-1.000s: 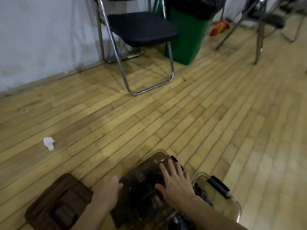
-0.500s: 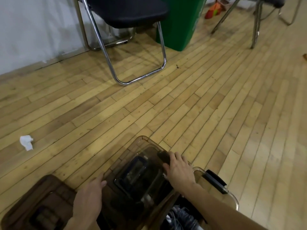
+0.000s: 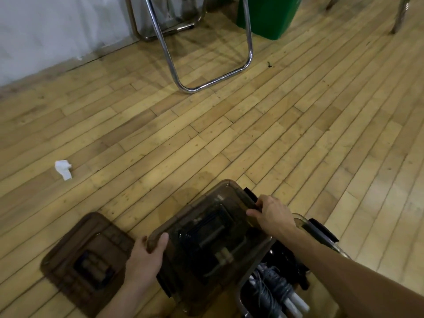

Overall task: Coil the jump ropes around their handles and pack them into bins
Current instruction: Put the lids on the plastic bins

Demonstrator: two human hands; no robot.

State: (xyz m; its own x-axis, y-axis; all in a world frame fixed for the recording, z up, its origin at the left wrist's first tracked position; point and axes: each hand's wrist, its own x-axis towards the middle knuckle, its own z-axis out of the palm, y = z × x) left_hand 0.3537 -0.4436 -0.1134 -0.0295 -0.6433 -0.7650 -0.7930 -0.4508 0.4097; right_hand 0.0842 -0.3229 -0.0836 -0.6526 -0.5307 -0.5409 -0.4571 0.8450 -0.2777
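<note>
a spare lid [image 3: 87, 260] lies on the floor [image 3: 206, 134]; the left hand [image 3: 144, 260] grips the brown lid [image 3: 206, 237] at its near corner, and the right hand [image 3: 273, 216] curls over its far edge. coiled jump ropes [image 3: 275, 290] sit in the open bin [image 3: 321, 230] at right. held askew, that lid could seat crooked or pinch a rope.

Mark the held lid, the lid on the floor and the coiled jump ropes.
held lid [image 3: 206, 237], head view, centre panel.
floor lid [image 3: 91, 268], head view, centre recess.
coiled jump ropes [image 3: 273, 288], head view, grey cord wraps.
</note>
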